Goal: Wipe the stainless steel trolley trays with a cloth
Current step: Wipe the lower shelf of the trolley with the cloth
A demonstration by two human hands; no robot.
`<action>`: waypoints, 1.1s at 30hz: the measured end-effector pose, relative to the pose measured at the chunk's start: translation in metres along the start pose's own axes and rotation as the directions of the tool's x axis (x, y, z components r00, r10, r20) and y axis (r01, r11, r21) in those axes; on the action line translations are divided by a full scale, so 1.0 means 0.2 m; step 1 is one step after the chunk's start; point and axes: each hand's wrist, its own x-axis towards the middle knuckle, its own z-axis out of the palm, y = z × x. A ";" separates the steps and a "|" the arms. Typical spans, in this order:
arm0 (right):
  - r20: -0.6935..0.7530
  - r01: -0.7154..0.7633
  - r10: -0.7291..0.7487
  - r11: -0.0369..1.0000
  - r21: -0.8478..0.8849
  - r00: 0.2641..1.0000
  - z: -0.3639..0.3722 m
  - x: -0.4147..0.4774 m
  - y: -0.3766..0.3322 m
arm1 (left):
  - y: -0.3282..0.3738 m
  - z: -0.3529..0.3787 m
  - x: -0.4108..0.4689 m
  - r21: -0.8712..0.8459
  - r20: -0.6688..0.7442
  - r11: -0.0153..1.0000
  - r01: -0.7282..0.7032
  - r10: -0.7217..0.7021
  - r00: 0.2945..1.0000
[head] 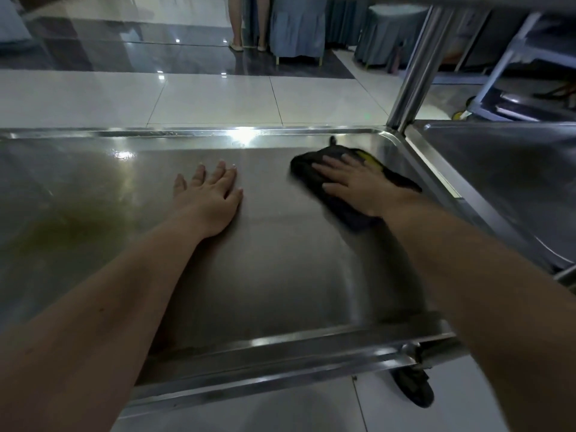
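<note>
A wide stainless steel trolley tray (93,188) fills the view, its raised rim running along the far and near edges. My right hand (355,185) lies flat with straight fingers on a dark cloth (307,169) with a yellow patch, pressing it onto the tray near the far right corner. The cloth looks blurred. My left hand (210,198) rests palm down on the bare tray floor at the middle, fingers spread and holding nothing.
An upright steel post (414,73) rises at the tray's far right corner. A second steel tray (505,182) adjoins on the right. A trolley wheel (411,388) shows below the near rim. Beyond, a person's legs (237,23), covered chairs (296,29) and a tiled floor.
</note>
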 end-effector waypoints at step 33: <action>-0.050 0.082 -0.075 0.986 0.147 0.996 0.12 -0.78 -0.26 | -0.09 0.08 0.07 0.050 0.005 0.999 -0.007 0.006 1.000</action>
